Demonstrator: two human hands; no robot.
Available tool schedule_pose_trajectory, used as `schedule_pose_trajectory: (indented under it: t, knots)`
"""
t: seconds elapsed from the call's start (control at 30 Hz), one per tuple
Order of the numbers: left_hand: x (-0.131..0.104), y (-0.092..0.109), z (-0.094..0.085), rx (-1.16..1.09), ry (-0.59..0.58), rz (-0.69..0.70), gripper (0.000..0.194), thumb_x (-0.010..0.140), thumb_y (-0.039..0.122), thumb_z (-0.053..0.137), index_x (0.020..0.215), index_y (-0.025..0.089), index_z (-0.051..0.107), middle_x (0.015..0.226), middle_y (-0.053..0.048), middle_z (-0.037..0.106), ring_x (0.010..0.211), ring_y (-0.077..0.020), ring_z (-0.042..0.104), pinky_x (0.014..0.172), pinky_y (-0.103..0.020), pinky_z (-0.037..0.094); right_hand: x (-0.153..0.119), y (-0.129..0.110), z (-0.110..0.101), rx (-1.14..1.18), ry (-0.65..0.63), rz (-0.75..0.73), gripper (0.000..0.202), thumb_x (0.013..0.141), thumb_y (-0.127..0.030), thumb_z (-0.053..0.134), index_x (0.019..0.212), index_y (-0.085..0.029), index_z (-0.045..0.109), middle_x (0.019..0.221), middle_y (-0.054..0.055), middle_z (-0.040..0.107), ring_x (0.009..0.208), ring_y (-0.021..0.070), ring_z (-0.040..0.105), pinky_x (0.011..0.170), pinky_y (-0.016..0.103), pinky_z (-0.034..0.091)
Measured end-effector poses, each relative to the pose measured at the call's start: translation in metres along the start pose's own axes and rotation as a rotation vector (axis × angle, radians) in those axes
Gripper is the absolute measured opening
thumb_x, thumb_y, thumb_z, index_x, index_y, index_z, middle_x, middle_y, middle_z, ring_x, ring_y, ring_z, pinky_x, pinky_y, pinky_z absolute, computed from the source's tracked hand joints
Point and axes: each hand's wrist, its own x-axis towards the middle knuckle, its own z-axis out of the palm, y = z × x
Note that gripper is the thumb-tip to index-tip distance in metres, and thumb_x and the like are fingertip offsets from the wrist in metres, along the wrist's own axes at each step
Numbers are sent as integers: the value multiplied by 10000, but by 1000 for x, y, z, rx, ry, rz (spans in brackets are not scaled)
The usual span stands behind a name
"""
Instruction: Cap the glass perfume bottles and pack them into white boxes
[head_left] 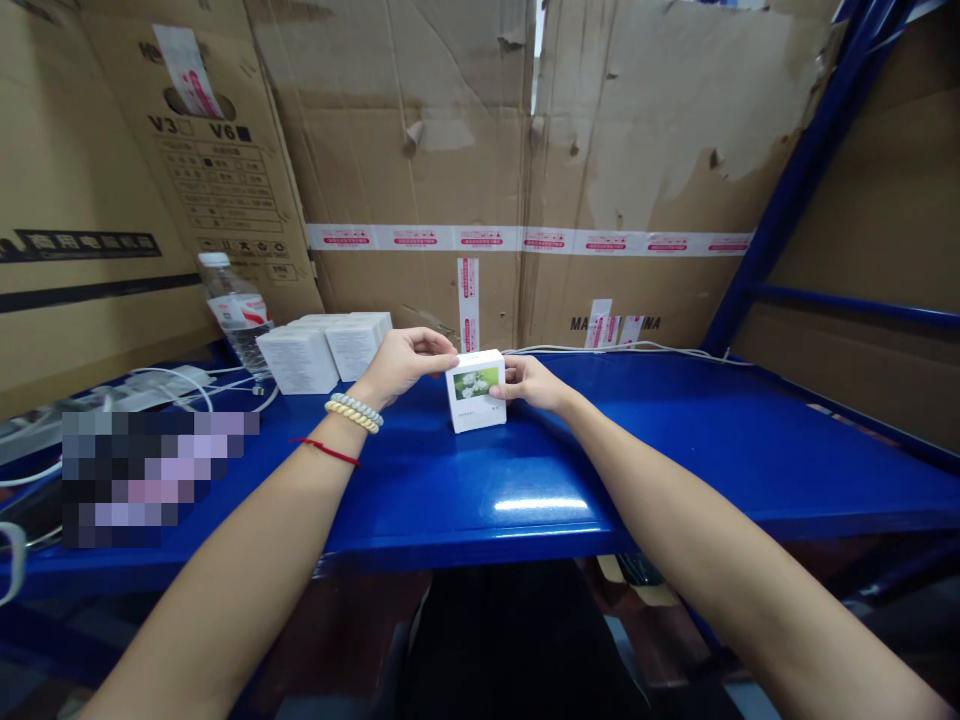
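Observation:
A small white carton (478,410) with a green picture of white flowers on its front stands upright near the middle of the blue table. My right hand (531,384) grips its right side, thumb on the front and fingers behind. At its upper left corner, my left hand (409,362) touches the box with bent fingers; whether these fingertips hold an edge or a flap is too small to tell. Behind my left wrist, several white cartons (300,362) stand close together, with fine print on their fronts.
A water bottle (238,312) leans beside the white cartons. White cables and a power strip (161,385) lie at the left, near a blurred-out patch. Cardboard sheets (420,150) wall the back of the blue table (675,430); a blue metal post (787,190) rises at the right.

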Motion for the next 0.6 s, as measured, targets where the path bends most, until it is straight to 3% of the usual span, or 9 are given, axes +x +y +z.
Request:
schedule_pose_trajectory:
  t: [0.6]
  knots:
    - [-2,0,4,-25,-45,37,292,547,282,797,752,135,651,743,-34,688,699,-142,636,719,-309,526,-1,-8,2,-11,-72,62,481,543,-224,787,992,-108,663,881,74,718,750,174,651,680,299,504]
